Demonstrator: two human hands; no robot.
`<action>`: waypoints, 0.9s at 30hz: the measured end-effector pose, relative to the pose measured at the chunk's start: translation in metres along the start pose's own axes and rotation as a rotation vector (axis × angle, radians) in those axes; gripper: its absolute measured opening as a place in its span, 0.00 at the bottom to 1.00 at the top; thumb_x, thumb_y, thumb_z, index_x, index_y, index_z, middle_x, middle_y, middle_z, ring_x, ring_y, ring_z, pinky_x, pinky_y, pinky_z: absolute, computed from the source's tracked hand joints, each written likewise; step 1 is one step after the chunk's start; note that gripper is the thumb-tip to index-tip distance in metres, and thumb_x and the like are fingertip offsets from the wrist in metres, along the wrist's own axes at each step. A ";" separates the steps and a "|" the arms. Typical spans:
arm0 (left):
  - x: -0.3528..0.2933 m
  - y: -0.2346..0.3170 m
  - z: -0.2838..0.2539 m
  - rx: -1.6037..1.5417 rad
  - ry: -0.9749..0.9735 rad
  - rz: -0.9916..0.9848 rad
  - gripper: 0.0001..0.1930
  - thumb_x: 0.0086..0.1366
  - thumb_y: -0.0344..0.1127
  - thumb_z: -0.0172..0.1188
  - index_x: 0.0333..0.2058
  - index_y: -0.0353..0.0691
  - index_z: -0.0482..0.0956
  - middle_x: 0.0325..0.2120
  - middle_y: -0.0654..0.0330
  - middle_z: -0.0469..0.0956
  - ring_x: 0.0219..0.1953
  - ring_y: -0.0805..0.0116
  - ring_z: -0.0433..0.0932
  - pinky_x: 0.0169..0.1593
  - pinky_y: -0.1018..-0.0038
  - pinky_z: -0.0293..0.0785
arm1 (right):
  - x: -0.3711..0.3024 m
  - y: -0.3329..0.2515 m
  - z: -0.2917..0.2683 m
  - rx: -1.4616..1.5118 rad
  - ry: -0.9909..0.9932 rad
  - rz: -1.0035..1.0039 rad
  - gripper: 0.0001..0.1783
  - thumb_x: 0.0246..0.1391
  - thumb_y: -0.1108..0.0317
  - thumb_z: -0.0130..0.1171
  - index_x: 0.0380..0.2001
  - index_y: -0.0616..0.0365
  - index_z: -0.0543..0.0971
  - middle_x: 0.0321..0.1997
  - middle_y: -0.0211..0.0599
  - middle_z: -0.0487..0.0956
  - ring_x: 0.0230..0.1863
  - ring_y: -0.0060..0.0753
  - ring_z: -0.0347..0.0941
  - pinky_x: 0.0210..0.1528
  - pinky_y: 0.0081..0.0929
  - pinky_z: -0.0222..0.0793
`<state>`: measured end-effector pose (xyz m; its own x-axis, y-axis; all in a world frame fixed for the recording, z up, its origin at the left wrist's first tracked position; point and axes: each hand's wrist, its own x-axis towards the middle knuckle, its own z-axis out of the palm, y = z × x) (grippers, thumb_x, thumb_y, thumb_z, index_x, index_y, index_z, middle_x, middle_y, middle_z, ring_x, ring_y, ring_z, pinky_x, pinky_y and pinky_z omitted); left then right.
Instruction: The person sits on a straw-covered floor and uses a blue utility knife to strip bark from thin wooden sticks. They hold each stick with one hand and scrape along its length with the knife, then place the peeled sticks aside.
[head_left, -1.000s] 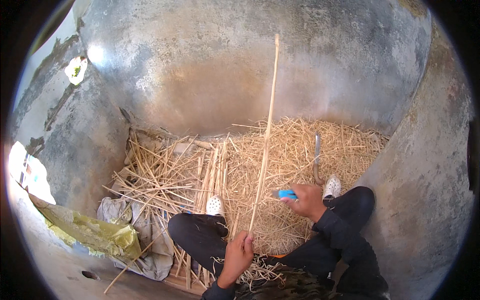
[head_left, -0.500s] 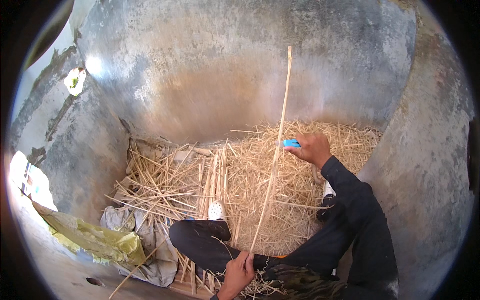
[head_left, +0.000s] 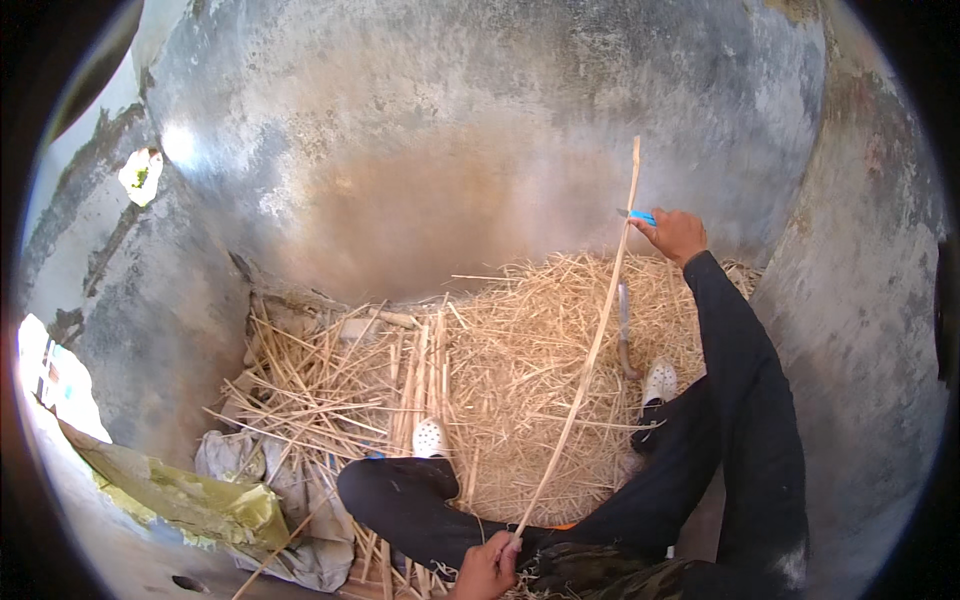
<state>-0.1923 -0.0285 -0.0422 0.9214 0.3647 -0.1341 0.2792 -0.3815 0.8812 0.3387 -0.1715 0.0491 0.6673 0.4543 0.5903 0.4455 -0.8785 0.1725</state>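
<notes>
A long, thin bamboo strip (head_left: 585, 370) slants from my lap up toward the far wall, slightly bowed. Its near end is pinched in my left hand (head_left: 487, 568), close to my body. My right hand (head_left: 678, 235) is stretched far out, its fingers wrapped round a blue-handled utility knife (head_left: 642, 217). The knife's blade lies across the strip's upper part and seems to touch it. A short length of strip extends beyond the blade.
Pale shavings (head_left: 540, 350) cover the floor around my white clogs (head_left: 430, 438). Cut strips (head_left: 310, 370) are heaped at left, beside a grey cloth (head_left: 320, 535) and a yellowish sheet (head_left: 215, 500). A wooden-handled metal tool (head_left: 625, 330) lies by my right foot. Concrete walls (head_left: 430, 150) surround me.
My right hand and the knife have moved away from me and rightward, nearer the strip's far end. The strip leans further right. My left hand has shifted slightly lower, still holding the near end.
</notes>
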 end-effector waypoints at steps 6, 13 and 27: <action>-0.003 0.002 -0.035 0.106 -0.144 -0.041 0.10 0.68 0.37 0.46 0.36 0.39 0.73 0.25 0.43 0.71 0.32 0.44 0.72 0.35 0.56 0.66 | 0.026 0.069 0.011 -0.081 0.018 0.036 0.38 0.55 0.30 0.37 0.21 0.53 0.79 0.15 0.41 0.76 0.20 0.44 0.76 0.21 0.40 0.69; -0.001 0.013 -0.053 0.097 -0.164 -0.062 0.09 0.66 0.36 0.47 0.33 0.36 0.71 0.25 0.42 0.67 0.28 0.52 0.65 0.37 0.61 0.67 | 0.060 0.094 0.016 -0.091 0.062 0.138 0.40 0.54 0.29 0.37 0.21 0.55 0.81 0.16 0.42 0.77 0.21 0.47 0.76 0.22 0.43 0.70; 0.021 -0.040 -0.084 0.244 0.008 0.181 0.08 0.63 0.32 0.51 0.28 0.33 0.74 0.18 0.49 0.71 0.20 0.48 0.74 0.24 0.68 0.68 | 0.021 0.035 0.044 2.169 -0.603 0.704 0.37 0.52 0.23 0.31 0.13 0.46 0.55 0.08 0.20 0.47 0.07 0.18 0.40 0.09 0.22 0.37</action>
<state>-0.2066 0.0652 -0.0419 0.9603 0.2783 0.0193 0.1684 -0.6335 0.7552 0.3942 -0.1863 0.0329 0.7936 0.5983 -0.1105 -0.3652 0.3231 -0.8731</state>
